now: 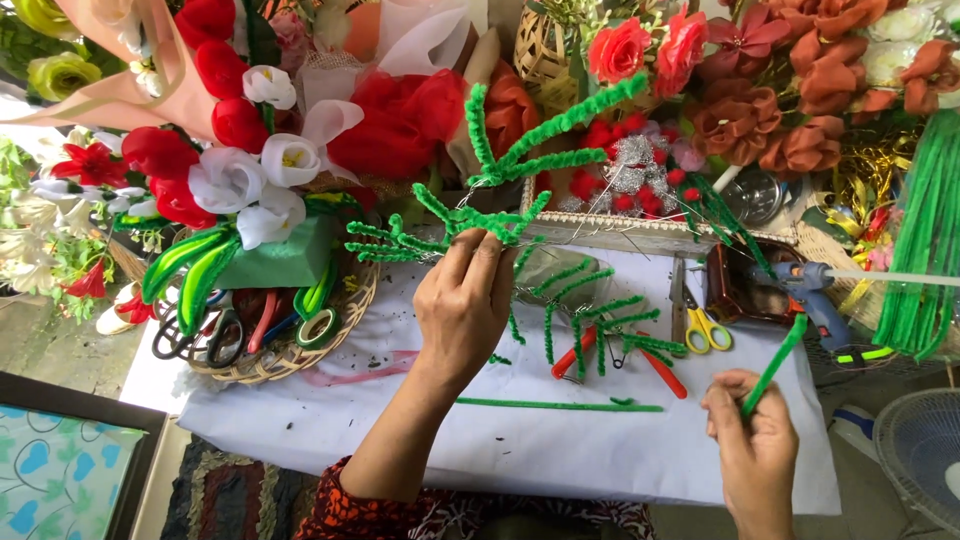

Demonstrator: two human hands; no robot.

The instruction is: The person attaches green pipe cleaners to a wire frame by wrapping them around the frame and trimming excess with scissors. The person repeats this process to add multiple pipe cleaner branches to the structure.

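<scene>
Left hand (465, 305) kept a closed grip on the branched green pipe-cleaner stem (500, 170) raised above the white-covered tabletop (520, 450), while right hand (752, 445) pinched a single green pipe cleaner (775, 365) angled toward the glue gun (815, 295).

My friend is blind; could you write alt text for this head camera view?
The left hand holds up a branching green pipe-cleaner stem while the right hand pinches a single green pipe cleaner, above a white-covered table crowded with artificial flowers.
</scene>
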